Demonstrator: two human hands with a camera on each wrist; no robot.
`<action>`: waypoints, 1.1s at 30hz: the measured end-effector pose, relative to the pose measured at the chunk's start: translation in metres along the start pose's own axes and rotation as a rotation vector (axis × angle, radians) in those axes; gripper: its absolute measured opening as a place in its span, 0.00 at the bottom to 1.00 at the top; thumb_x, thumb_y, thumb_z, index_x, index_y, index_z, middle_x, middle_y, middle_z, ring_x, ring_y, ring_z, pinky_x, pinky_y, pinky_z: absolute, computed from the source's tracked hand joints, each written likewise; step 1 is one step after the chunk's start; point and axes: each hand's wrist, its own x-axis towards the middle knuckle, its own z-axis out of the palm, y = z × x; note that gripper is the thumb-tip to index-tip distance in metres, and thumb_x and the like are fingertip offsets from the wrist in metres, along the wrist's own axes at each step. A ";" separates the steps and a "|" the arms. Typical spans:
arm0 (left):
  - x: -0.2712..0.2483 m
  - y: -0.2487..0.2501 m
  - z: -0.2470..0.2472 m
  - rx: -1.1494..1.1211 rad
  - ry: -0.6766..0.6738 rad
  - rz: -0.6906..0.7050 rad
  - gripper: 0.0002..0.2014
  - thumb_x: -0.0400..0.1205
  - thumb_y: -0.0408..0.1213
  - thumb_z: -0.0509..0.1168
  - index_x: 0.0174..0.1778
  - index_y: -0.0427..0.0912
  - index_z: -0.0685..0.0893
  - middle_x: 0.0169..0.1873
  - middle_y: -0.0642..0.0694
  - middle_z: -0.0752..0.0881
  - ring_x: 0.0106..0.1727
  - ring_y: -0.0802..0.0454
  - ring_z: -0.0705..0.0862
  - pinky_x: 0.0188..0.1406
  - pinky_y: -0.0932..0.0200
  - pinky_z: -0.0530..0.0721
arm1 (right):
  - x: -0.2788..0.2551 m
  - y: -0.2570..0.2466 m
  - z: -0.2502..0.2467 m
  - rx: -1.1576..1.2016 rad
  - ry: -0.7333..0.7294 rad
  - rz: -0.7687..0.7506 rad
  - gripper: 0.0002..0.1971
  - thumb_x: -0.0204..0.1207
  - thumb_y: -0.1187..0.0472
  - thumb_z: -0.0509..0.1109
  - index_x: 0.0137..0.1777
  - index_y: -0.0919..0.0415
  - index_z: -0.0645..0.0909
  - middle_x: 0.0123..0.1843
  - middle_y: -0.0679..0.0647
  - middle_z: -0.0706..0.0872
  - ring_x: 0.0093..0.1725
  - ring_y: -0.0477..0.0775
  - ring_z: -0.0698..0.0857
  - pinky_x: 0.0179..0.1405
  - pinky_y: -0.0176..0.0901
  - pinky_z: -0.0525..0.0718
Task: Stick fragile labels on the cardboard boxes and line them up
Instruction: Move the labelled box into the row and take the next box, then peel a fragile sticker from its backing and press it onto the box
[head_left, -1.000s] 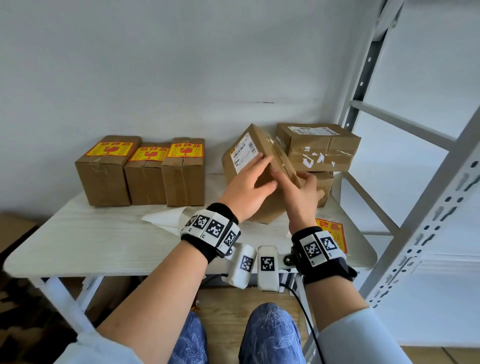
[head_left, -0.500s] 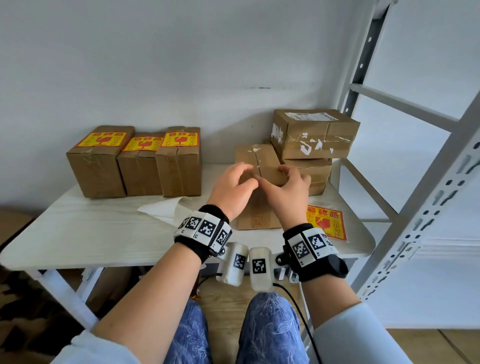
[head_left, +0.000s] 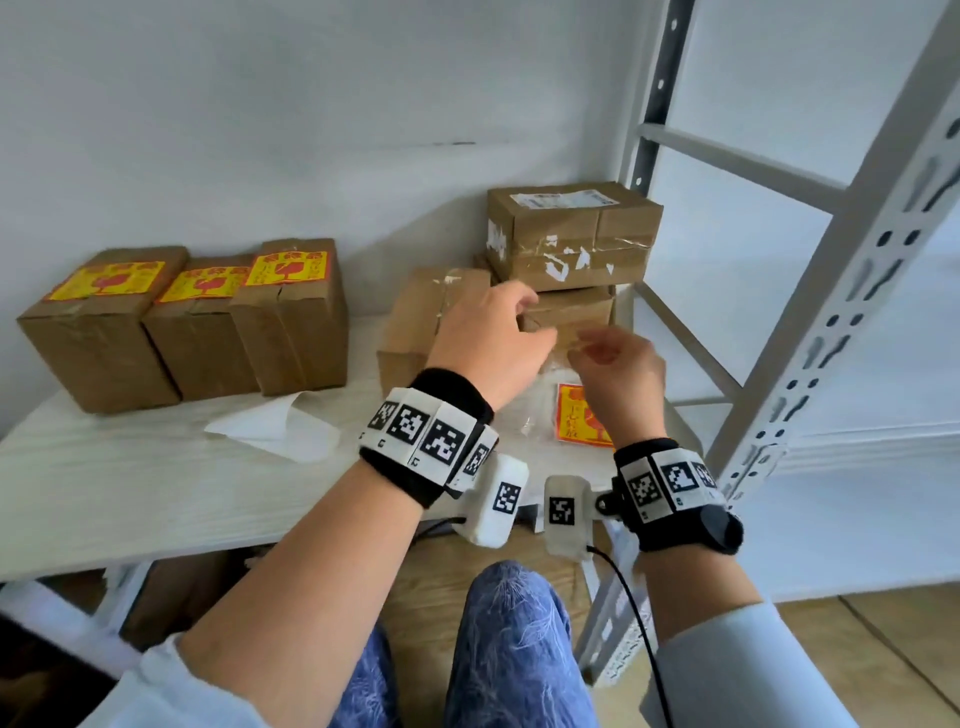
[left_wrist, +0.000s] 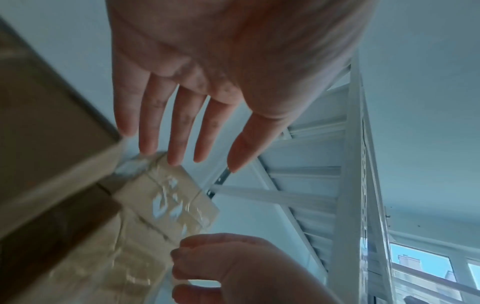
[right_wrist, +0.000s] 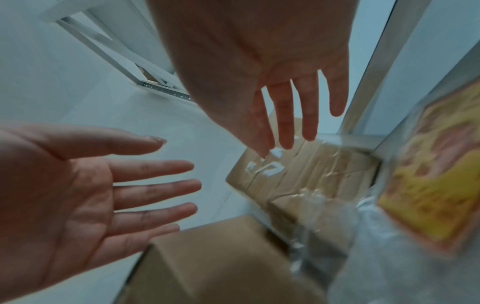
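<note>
A person sits at a pale surface (head_left: 130, 483) against a white wall, both hands raised just above it, seen from a head camera.

The left hand (head_left: 488, 343) hovers over a plain box (head_left: 415, 322) standing near the middle of the surface. Its fingers are straight and slightly spread, holding nothing; the wrist view shows the palm empty. Whether the fingertips touch the box cannot be told.

The right hand (head_left: 618, 369) is just beside the left, to its right, and blurred in the head view. In its own wrist view the fingers hang straight and relaxed, holding nothing.

Below the right hand, a yellow and red label sheet (head_left: 582, 415) lies on the surface in a clear wrapper near the front right edge.

Behind the hands, two taped boxes form a stack (head_left: 571, 234) at the back right corner, the top one bearing a white shipping label.

At the back left, three labelled boxes (head_left: 192, 322) stand in a row, sides touching, each with a yellow and red label on top.

A white backing paper (head_left: 270, 426) lies curled in front of that row.

A grey metal rack (head_left: 831, 260) stands to the right of the surface.
</note>
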 end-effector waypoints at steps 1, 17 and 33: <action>0.000 0.003 0.008 -0.049 -0.050 -0.023 0.17 0.81 0.46 0.68 0.64 0.48 0.84 0.58 0.52 0.87 0.61 0.52 0.84 0.56 0.63 0.76 | 0.000 0.009 -0.005 -0.036 -0.029 0.031 0.13 0.72 0.58 0.75 0.57 0.53 0.88 0.49 0.51 0.90 0.46 0.58 0.90 0.51 0.57 0.89; 0.035 -0.011 0.107 0.204 -0.582 -0.290 0.18 0.82 0.44 0.61 0.61 0.37 0.84 0.57 0.34 0.87 0.53 0.38 0.87 0.42 0.55 0.78 | 0.002 0.062 -0.017 -0.285 -0.109 0.244 0.31 0.65 0.63 0.78 0.71 0.53 0.79 0.72 0.59 0.71 0.68 0.64 0.78 0.68 0.53 0.81; 0.010 -0.001 0.080 -0.195 -0.203 -0.180 0.22 0.82 0.22 0.57 0.59 0.47 0.90 0.62 0.49 0.87 0.63 0.52 0.82 0.63 0.60 0.78 | -0.002 0.053 -0.023 -0.023 0.003 0.341 0.24 0.81 0.56 0.68 0.76 0.58 0.72 0.62 0.57 0.87 0.52 0.55 0.84 0.49 0.39 0.76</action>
